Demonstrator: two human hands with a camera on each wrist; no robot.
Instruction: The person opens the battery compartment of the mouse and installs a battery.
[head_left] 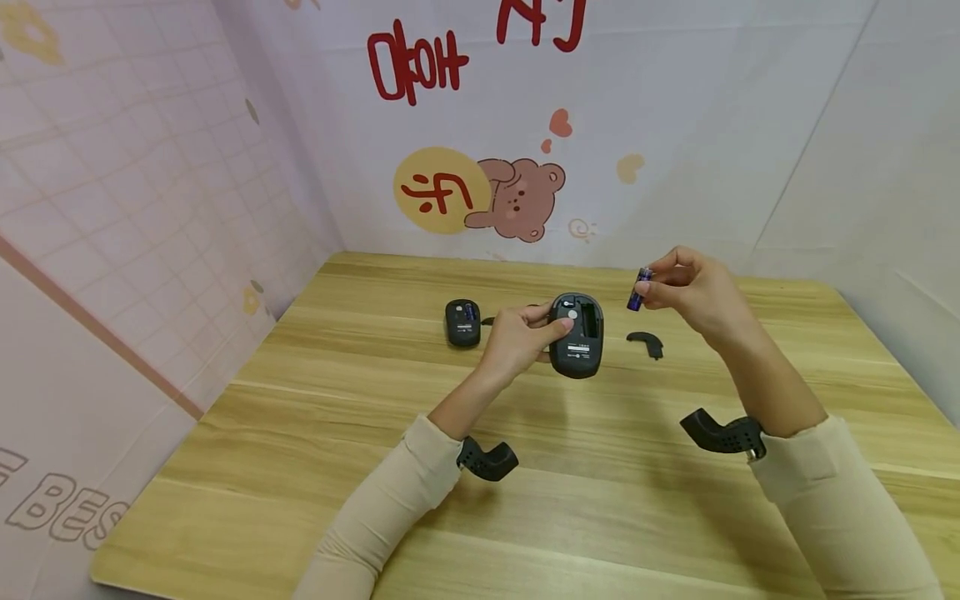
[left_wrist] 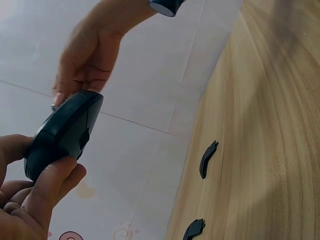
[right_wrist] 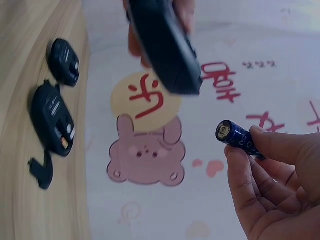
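Observation:
My left hand [head_left: 517,337] holds a black computer mouse [head_left: 576,358] above the table, thumb pressed on its underside. The underside faces the head camera, and its battery slot [head_left: 590,320] is uncovered and dark inside. To the right, my right hand [head_left: 701,300] pinches a blue battery [head_left: 634,301] between thumb and fingertips, apart from the mouse. One end of this battery [right_wrist: 225,131] points toward the held mouse in the right wrist view. Below the hands, a curved black battery cover [head_left: 648,342] lies on the table.
Another mouse [head_left: 462,327] lies upside down at the left with a blue battery in its slot. The right wrist view shows a further upturned mouse [right_wrist: 50,117] near it, largely hidden in the head view. A patterned wall cloth [head_left: 675,108] stands behind the wooden table [head_left: 315,467].

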